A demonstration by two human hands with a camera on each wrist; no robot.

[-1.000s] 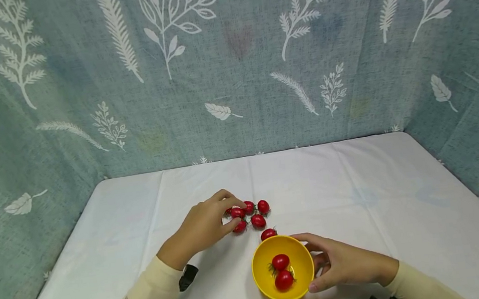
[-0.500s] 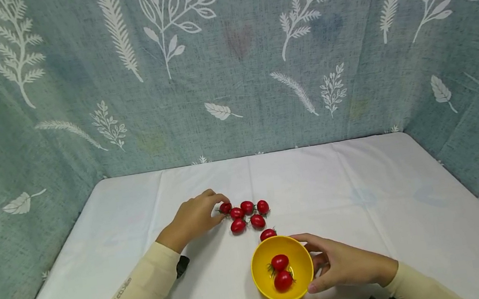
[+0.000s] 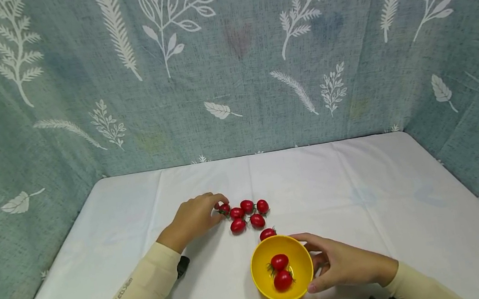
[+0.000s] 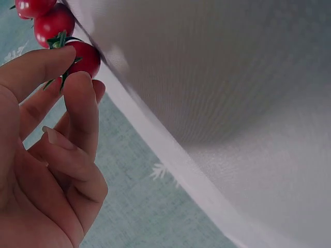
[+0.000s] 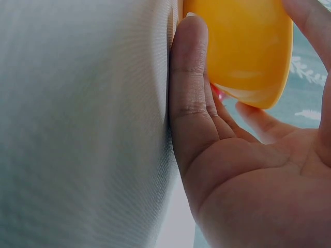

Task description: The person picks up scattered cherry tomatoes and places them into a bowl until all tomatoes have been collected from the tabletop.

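At the left end of a loose group of red cherry tomatoes, my left hand pinches a cherry tomato between thumb and finger. The left wrist view shows that cherry tomato, with its green stem partly behind the fingertips. My right hand holds the right side of a yellow bowl, thumb near the front and fingers behind. Two cherry tomatoes lie in the bowl. In the right wrist view the bowl's outer wall sits between thumb and fingers.
One cherry tomato lies just behind the bowl, partly hidden by its rim. A white cloth covers the table. Behind and beside it hangs a grey-green curtain with white leaf prints.
My left hand moved left from over the middle of the group to the leftmost cherry tomato, which has since shifted slightly left. My right hand and the bowl stay in place.
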